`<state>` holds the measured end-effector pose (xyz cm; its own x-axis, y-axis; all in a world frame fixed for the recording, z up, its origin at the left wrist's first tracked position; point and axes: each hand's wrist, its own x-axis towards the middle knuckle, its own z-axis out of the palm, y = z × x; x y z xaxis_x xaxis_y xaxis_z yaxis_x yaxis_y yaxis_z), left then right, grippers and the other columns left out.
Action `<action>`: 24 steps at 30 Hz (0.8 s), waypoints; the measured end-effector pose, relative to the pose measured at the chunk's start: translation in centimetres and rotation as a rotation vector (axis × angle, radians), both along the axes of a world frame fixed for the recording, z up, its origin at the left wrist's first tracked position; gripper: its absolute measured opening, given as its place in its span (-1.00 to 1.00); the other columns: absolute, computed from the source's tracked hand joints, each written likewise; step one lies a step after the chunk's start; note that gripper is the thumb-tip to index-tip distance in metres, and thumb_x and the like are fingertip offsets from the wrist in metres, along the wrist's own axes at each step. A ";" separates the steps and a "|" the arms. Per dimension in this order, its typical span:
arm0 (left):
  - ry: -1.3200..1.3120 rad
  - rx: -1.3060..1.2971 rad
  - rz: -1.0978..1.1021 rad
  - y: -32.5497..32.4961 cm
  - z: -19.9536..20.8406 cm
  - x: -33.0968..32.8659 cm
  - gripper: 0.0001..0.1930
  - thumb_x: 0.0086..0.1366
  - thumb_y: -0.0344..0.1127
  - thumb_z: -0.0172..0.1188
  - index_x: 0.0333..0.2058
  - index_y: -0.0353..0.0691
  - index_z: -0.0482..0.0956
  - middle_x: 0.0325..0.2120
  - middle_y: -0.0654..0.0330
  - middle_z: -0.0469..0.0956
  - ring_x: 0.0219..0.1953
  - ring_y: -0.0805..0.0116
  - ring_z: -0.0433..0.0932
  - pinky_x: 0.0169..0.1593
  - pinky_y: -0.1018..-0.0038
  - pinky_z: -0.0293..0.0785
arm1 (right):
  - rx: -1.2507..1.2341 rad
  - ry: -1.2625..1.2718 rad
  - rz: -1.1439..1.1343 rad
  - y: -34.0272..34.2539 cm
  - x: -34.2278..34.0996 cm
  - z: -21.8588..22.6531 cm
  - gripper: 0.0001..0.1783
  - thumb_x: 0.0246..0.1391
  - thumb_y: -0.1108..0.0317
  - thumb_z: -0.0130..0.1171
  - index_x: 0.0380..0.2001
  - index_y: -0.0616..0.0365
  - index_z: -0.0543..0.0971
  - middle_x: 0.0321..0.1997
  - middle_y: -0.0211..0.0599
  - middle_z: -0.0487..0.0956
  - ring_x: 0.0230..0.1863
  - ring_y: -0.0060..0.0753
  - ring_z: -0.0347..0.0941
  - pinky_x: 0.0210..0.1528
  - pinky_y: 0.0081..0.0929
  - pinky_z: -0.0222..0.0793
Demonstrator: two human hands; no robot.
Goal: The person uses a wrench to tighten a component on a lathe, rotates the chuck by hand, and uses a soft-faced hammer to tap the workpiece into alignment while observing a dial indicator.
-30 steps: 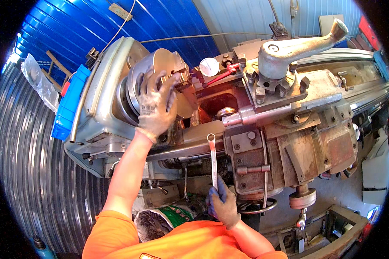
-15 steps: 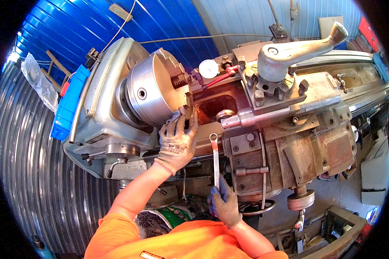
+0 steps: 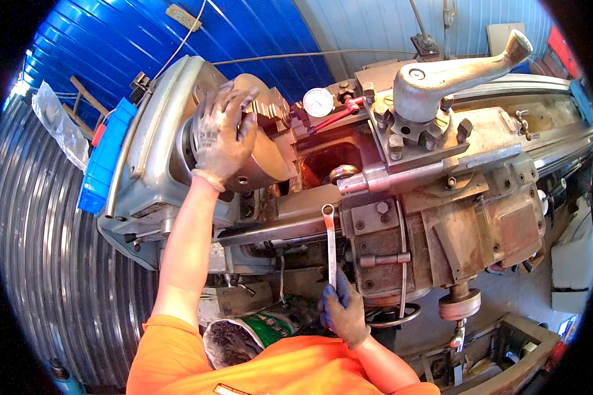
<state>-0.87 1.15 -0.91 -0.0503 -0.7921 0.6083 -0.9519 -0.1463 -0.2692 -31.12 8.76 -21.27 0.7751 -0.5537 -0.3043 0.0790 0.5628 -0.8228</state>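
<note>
My gloved left hand lies on the upper left side of the metal lathe chuck, its fingers stretched and spread over the curved surface. Stepped jaws stand out from the chuck's right face. Lower down, my gloved right hand is closed round the bottom of a ring spanner. The spanner points upward, its ring end in front of the lathe carriage and touching nothing I can make out. A round dial gauge on a red arm is just right of the jaws.
A tool post with a large handle stands on the carriage. Left of the grey headstock hangs a blue tray. Below are an open sack and a handwheel. A wooden-edged box holds assorted parts.
My left hand has moved from the chuck's lower right edge up to its upper left side. The chuck has turned, its side hole now lower. My right hand and the spanner have barely shifted.
</note>
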 end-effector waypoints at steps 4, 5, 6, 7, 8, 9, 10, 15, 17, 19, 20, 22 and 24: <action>-0.027 -0.049 -0.014 0.3 -0.9 -1.5 -0.63 0.11 -0.36 0.20 -0.06 0.01 0.58 -0.11 0.18 0.49 0.08 0.03 0.38 0.19 0.07 0.22 | -0.074 -0.001 -0.003 0.2 0.2 -1.1 -0.39 0.26 0.39 -0.07 0.37 0.10 0.14 -0.59 -0.43 0.41 -0.69 -0.68 0.21 -0.67 -0.65 0.17; -0.007 -0.041 -0.008 0.4 -1.0 -2.0 -0.63 0.10 -0.37 0.20 -0.07 0.01 0.58 -0.11 0.18 0.49 0.08 0.03 0.38 0.19 0.07 0.21 | -0.070 -0.007 0.000 0.2 0.2 -1.1 -0.39 0.26 0.39 -0.07 0.37 0.10 0.14 -0.59 -0.43 0.41 -0.69 -0.69 0.21 -0.67 -0.65 0.17; 0.012 -0.034 0.000 0.6 -1.1 -2.3 -0.63 0.08 -0.38 0.21 -0.07 0.01 0.59 -0.12 0.18 0.49 0.07 0.02 0.38 0.19 0.07 0.21 | -0.074 -0.006 0.004 0.2 0.2 -1.2 -0.39 0.26 0.40 -0.07 0.37 0.11 0.14 -0.59 -0.43 0.41 -0.69 -0.68 0.21 -0.67 -0.65 0.17; -0.042 -0.026 0.003 0.8 -1.1 -2.5 -0.60 0.06 -0.45 0.15 -0.07 -0.05 0.59 -0.11 0.15 0.48 0.09 -0.01 0.37 0.16 0.10 0.24 | -0.078 -0.004 0.008 0.2 0.2 -1.2 -0.39 0.26 0.40 -0.08 0.37 0.11 0.14 -0.59 -0.43 0.41 -0.69 -0.68 0.21 -0.67 -0.65 0.17; -0.033 -0.028 -0.006 0.9 -1.2 -2.6 -0.61 0.06 -0.45 0.15 -0.08 -0.05 0.60 -0.11 0.15 0.48 0.07 -0.01 0.37 0.16 0.10 0.24 | -0.082 -0.002 0.011 0.2 0.3 -1.1 -0.39 0.26 0.40 -0.08 0.37 0.12 0.14 -0.59 -0.43 0.41 -0.69 -0.68 0.21 -0.67 -0.66 0.17; -0.024 -0.029 -0.016 1.0 -1.4 -2.6 -0.62 0.06 -0.44 0.16 -0.09 -0.05 0.60 -0.11 0.15 0.48 0.06 0.00 0.38 0.15 0.10 0.25 | -0.054 0.025 0.016 0.1 0.2 -0.7 -0.39 0.24 0.39 -0.04 0.35 0.13 0.18 -0.57 -0.40 0.43 -0.63 -0.65 0.26 -0.59 -0.59 0.24; -0.016 -0.031 -0.025 1.2 -1.6 -2.6 -0.63 0.06 -0.44 0.16 -0.10 -0.05 0.61 -0.11 0.15 0.48 0.05 0.01 0.38 0.15 0.11 0.25 | -0.026 0.052 0.023 -0.2 0.0 0.1 -0.40 0.21 0.38 0.00 0.33 0.15 0.21 -0.56 -0.36 0.45 -0.56 -0.62 0.31 -0.52 -0.53 0.31; 0.037 -0.052 0.003 1.7 -2.6 -2.6 -0.70 0.06 -0.41 0.17 -0.17 -0.04 0.64 -0.11 0.16 0.49 0.04 0.05 0.39 0.17 0.12 0.21 | 0.014 0.063 0.018 0.0 -0.2 -0.2 -0.39 0.20 0.37 0.03 0.32 0.15 0.23 -0.54 -0.38 0.46 -0.51 -0.61 0.35 -0.45 -0.49 0.37; 0.036 -0.057 0.006 1.7 -2.9 -2.9 -0.70 0.06 -0.41 0.17 -0.18 -0.02 0.64 -0.10 0.16 0.49 0.05 0.05 0.38 0.18 0.12 0.20 | 0.042 0.059 0.012 0.0 -0.3 -0.1 -0.39 0.20 0.37 0.03 0.32 0.15 0.23 -0.53 -0.41 0.45 -0.50 -0.62 0.34 -0.45 -0.51 0.36; 0.027 -0.057 0.017 1.8 -2.9 -3.1 -0.69 0.05 -0.40 0.18 -0.18 0.00 0.64 -0.10 0.17 0.49 0.05 0.05 0.38 0.18 0.11 0.20 | 0.040 0.050 0.011 0.0 -0.3 -0.2 -0.38 0.20 0.38 0.04 0.33 0.14 0.22 -0.53 -0.43 0.45 -0.50 -0.63 0.34 -0.45 -0.52 0.36; 0.022 -0.057 0.023 1.9 -2.9 -3.2 -0.69 0.05 -0.40 0.18 -0.18 0.01 0.64 -0.10 0.17 0.49 0.05 0.05 0.38 0.18 0.11 0.20 | 0.038 0.046 0.010 0.0 -0.3 -0.2 -0.38 0.20 0.38 0.04 0.33 0.14 0.22 -0.53 -0.44 0.44 -0.50 -0.63 0.34 -0.46 -0.52 0.36; 0.047 -0.050 0.037 2.0 -3.0 -3.3 -0.62 -0.02 -0.45 0.18 -0.17 0.03 0.65 -0.10 0.18 0.49 0.11 0.02 0.36 0.24 0.08 0.15 | 0.042 0.042 0.020 -0.1 -0.3 -0.2 -0.38 0.20 0.38 0.04 0.33 0.14 0.22 -0.53 -0.44 0.44 -0.50 -0.63 0.34 -0.46 -0.52 0.36; 0.065 -0.050 0.038 2.0 -3.1 -3.2 -0.59 -0.06 -0.48 0.17 -0.17 0.04 0.65 -0.10 0.19 0.49 0.13 0.01 0.35 0.27 0.07 0.13 | 0.051 0.048 0.024 -0.2 -0.3 -0.1 -0.38 0.21 0.38 0.04 0.33 0.15 0.21 -0.54 -0.45 0.44 -0.51 -0.63 0.34 -0.46 -0.52 0.36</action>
<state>-4.11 3.13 -3.99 0.0197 -0.7612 0.6482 -0.9607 -0.1940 -0.1987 -31.44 8.61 -21.41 0.7716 -0.5180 -0.3693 0.0259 0.6057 -0.7953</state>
